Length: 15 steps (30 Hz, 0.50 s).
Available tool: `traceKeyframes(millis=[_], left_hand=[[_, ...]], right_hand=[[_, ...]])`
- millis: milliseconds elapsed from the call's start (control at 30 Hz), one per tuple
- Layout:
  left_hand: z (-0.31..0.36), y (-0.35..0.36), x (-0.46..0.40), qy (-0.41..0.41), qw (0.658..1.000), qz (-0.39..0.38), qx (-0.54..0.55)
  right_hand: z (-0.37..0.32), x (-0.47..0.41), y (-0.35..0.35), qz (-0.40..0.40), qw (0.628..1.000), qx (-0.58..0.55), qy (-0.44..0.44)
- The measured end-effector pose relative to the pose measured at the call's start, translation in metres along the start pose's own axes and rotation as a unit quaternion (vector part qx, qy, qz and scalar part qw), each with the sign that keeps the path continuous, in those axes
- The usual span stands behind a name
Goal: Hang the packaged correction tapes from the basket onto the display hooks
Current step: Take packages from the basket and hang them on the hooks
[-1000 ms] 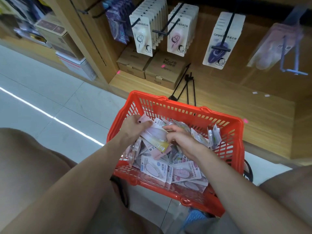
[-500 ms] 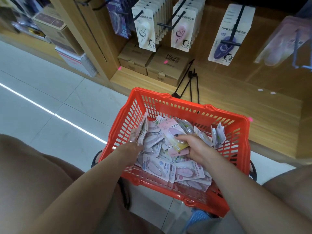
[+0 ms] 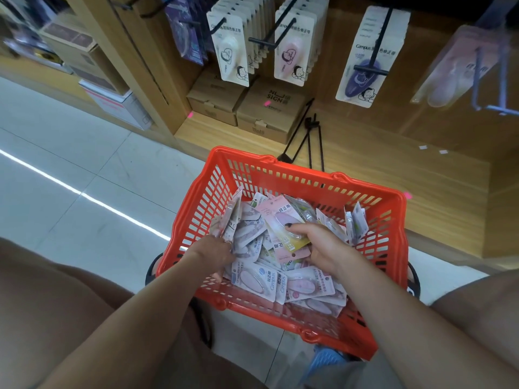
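Right hand (image 3: 323,248) pinches 1 pink-and-yellow pack (image 3: 283,228) lifted above the pile in the red basket (image 3: 309,175), likely to free it for hanging. Left hand (image 3: 214,252) digs into the packs at the basket's left wall; its grip is hidden. Display hooks (image 3: 268,40) lie beyond the basket.

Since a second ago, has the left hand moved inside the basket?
Yes. The left hand has let go of the pink pack and dropped toward the basket's near-left corner, into the loose packs.
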<state>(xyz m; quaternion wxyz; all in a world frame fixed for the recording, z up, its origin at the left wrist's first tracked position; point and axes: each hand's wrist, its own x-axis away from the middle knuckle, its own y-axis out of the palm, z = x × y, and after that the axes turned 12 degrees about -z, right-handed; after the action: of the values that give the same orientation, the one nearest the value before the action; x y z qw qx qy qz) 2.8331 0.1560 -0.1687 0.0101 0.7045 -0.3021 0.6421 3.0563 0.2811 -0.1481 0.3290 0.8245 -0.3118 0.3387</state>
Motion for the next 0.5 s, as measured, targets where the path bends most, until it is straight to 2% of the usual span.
traceKeyframes(millis=[200, 367, 500], left_hand=[[-0.005, -0.012, 0.015, 0.039, 0.997, 0.060, -0.025], [-0.017, -0.025, 0.029, 0.036, 0.980, 0.167, 0.100], [-0.027, -0.031, 0.044, 0.055, 0.964, 0.205, 0.161]], right_hand=[[0.001, 0.002, -0.002, 0.007, 1.000, 0.003, -0.009], [-0.007, 0.007, -0.006, 0.001, 1.000, -0.013, -0.017], [-0.023, 0.015, -0.012, 0.010, 0.999, -0.017, -0.037]])
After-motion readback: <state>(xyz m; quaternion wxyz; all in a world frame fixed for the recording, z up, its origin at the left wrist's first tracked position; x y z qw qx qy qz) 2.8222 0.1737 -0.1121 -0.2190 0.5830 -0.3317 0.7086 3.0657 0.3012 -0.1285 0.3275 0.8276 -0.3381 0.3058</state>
